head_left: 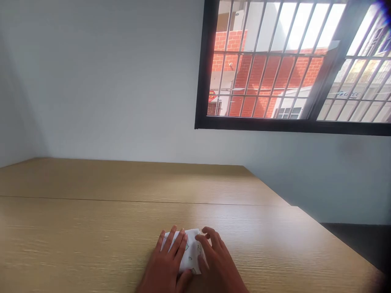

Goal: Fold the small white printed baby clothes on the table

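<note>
We see the left hand (pixel 165 260), fingers spread, pressed flat on a folded white printed sheet (pixel 191 252); the right hand (pixel 216 260), fingers curled, grips its edge on the desk (pixel 91 240).

We seem to be in a plain office or workroom: two long, pale wood-grain laminate tables (pixel 122 228) stand end to end against a smooth, pale grey painted wall (pixel 106 89), and a black-framed window with metal bars (pixel 275 126) faces a red brick building (pixel 262 73) outside.
</note>
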Tool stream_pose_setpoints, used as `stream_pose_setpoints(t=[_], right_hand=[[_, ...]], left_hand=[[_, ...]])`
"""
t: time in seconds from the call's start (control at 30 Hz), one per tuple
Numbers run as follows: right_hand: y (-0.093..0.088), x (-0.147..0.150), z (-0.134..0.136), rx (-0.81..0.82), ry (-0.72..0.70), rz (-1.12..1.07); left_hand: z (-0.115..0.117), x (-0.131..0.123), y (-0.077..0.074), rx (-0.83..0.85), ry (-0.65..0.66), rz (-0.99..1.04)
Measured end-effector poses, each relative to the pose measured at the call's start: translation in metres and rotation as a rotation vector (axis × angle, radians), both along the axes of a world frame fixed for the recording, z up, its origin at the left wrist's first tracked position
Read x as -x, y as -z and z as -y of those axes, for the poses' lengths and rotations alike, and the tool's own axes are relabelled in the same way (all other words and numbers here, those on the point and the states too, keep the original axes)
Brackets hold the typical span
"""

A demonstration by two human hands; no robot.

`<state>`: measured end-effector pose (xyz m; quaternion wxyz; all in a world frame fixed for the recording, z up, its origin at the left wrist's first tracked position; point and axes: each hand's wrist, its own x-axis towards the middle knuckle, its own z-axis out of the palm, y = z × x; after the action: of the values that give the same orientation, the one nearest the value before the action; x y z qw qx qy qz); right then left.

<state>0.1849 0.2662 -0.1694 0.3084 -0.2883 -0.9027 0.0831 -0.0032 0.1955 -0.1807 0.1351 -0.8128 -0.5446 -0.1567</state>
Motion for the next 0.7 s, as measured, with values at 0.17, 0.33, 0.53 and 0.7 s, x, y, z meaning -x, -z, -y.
stream_pose_setpoints(t=[0.17,0.33,0.53,0.7], right_hand=[[-0.023,0.018,0.017,-0.032,-0.081,-0.056],[-0.027,0.062,0.013,0.220,-0.177,-0.171],[-0.006,0.086,-0.010,0.306,-0.220,-0.319],[0.000,0.080,-0.010,0.235,-0.155,-0.199]], left_hand=[[-0.001,-0.004,-0.007,0.239,-0.111,0.098],[-0.014,-0.005,-0.031,0.226,-0.154,0.147],[-0.031,-0.010,-0.017,0.340,-0.270,0.160],[-0.031,-0.002,0.001,0.341,-0.351,0.223]])
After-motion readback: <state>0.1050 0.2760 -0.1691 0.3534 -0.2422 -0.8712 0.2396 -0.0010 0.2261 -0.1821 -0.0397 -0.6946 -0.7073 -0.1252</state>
